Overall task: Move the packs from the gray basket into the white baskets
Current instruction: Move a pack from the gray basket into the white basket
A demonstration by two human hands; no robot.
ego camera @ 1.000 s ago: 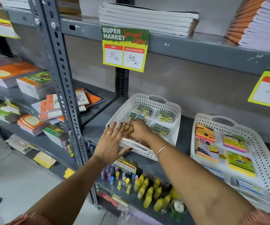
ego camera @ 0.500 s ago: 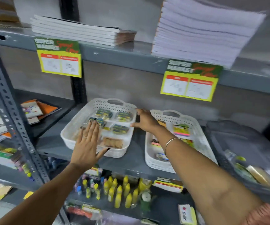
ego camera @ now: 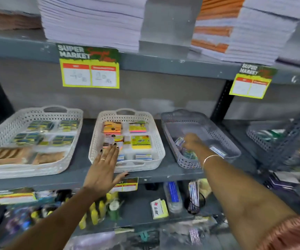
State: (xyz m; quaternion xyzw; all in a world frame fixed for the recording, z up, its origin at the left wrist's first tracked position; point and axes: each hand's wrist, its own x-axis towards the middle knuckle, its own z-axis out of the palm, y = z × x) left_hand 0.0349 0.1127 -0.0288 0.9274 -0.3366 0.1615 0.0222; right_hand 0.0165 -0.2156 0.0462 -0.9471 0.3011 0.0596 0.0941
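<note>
Three baskets stand in a row on the grey shelf. The gray basket (ego camera: 219, 134) on the right holds a few small packs (ego camera: 217, 151). My right hand (ego camera: 192, 142) reaches into it, fingers curled down onto packs at its near left corner; blur hides whether it grips one. The middle white basket (ego camera: 157, 141) holds colourful sticky-note packs (ego camera: 140, 142). My left hand (ego camera: 104, 168) hovers flat and open over its front rim, holding nothing. The left white basket (ego camera: 3, 125) holds green-yellow packs and brown packs.
Tall stacks of notebooks (ego camera: 91, 20) fill the shelf above, with yellow price tags (ego camera: 89, 69) on its edge. Another basket (ego camera: 259, 139) sits far right behind a perforated steel post (ego camera: 293, 139). The lower shelf (ego camera: 138, 206) carries bottles and stationery.
My view has swung right. My right hand left the white baskets and went into the gray basket. My left hand shifted from the left white basket to the middle one.
</note>
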